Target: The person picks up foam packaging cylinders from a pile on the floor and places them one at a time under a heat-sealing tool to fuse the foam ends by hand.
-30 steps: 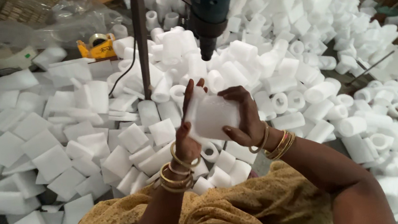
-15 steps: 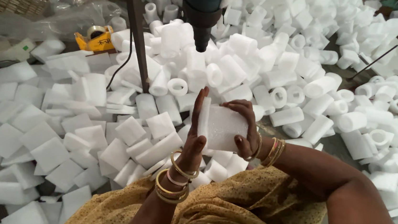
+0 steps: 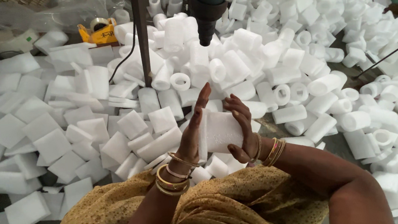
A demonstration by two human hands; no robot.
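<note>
White foam pieces cover almost the whole floor in front of me. Flat square foam pads lie in a heap toward the left side. Rolled foam tubes are piled up toward the right side and the far edge.

I hold one foam sheet between my hands, low and in the middle, just above my lap. My left hand is flat and open, fingers straight up, pressed against the left edge of the sheet. My right hand is curled around the right side of the sheet, gripping it with bent fingers. The sheet looks bent into a curve between my palms.

Gold bangles sit on my left wrist, and I have more on my right wrist. My mustard yellow dress fills the bottom of the view.

Just above my hands hangs a dark green power tool with its tip pointing down. Beside it stands a thin metal pole. Near the far left corner sits a yellow tape holder next to a clear plastic bag.
</note>
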